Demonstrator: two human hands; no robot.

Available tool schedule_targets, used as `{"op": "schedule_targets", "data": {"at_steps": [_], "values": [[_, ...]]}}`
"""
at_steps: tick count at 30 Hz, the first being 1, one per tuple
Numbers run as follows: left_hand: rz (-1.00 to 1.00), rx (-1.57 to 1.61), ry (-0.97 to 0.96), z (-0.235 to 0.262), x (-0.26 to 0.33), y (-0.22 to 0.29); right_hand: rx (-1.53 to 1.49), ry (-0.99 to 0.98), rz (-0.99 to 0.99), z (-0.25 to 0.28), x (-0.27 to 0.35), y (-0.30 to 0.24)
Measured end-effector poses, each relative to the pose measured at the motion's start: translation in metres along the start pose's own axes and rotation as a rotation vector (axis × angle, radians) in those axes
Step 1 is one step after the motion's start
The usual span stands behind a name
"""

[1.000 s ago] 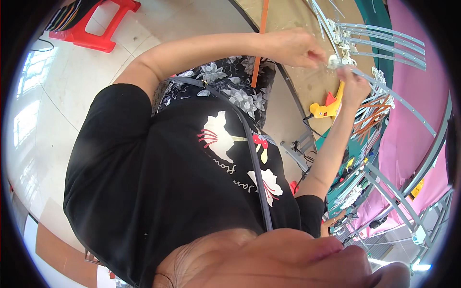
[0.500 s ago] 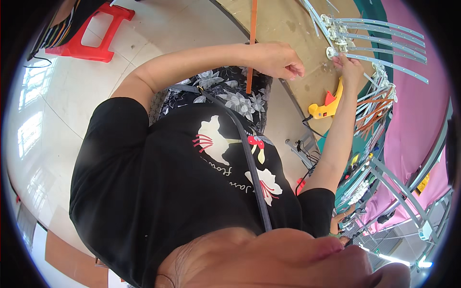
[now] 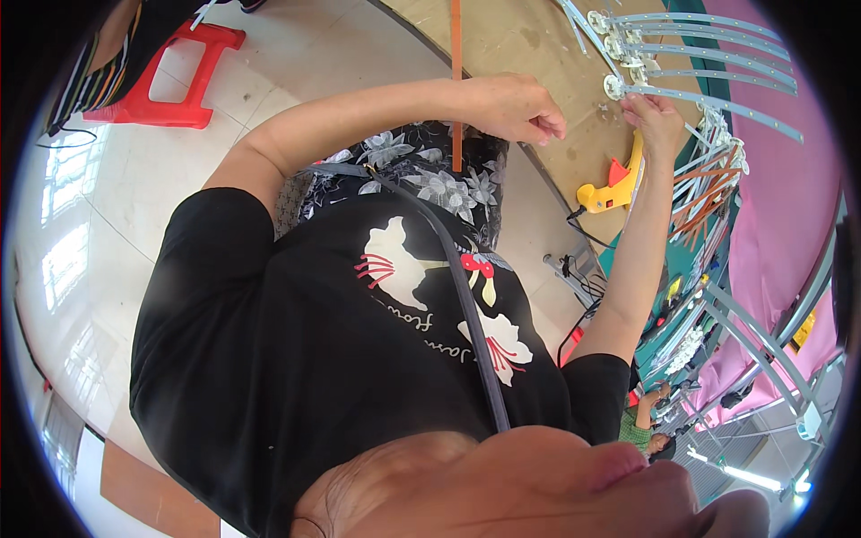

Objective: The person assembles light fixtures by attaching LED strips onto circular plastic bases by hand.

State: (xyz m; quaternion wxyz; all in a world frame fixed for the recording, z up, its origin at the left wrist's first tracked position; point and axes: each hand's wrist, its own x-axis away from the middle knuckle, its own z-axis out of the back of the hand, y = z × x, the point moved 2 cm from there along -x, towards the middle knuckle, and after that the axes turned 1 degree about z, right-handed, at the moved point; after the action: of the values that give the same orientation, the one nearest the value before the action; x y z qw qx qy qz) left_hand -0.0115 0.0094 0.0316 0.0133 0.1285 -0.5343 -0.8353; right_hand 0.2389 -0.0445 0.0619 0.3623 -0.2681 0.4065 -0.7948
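My right hand [image 3: 655,124] reaches over the table with its fingers pinched on a pale dotted strip [image 3: 708,104], close to the white round piece [image 3: 613,87] at the strip's end. Several similar strips fan out beside it from more white round pieces. Below that hand lies a yellow hot glue gun [image 3: 613,194] with a red trigger and a black cord. My left hand [image 3: 516,108] hovers by the table's near edge, fingers curled inward; whatever they may hold is hidden. An orange strip [image 3: 456,40] passes beneath my left wrist, apart from the fingers.
The brown tabletop [image 3: 529,40] carries a heap of white and orange strips [image 3: 708,193] to the right. Pink cloth [image 3: 789,206] hangs beyond. A red plastic stool [image 3: 184,81] stands at upper left beside another person. Metal frames [image 3: 753,350] and a person in green [image 3: 637,435] are at lower right.
The view has shifted slightly, and the person in green shows more at lower right. Both my hands keep nearly the same pose, the right still at the strip.
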Motion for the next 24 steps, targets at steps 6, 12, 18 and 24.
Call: {"op": "schedule_targets", "data": {"at_steps": [6,12,18,24], "values": [[-0.036,0.051,-0.001,0.0,-0.01,0.001,-0.03,0.006,0.011,0.011,0.008,0.0],[-0.101,-0.002,0.17,0.014,-0.02,0.006,0.06,0.121,0.038,0.056,0.003,0.003],[0.049,0.005,0.061,0.01,-0.014,0.012,-0.095,0.297,-0.259,0.122,-0.042,0.064],[0.08,-0.024,0.06,0.013,-0.017,0.014,-0.622,0.245,-0.34,0.112,-0.077,0.093]]}}
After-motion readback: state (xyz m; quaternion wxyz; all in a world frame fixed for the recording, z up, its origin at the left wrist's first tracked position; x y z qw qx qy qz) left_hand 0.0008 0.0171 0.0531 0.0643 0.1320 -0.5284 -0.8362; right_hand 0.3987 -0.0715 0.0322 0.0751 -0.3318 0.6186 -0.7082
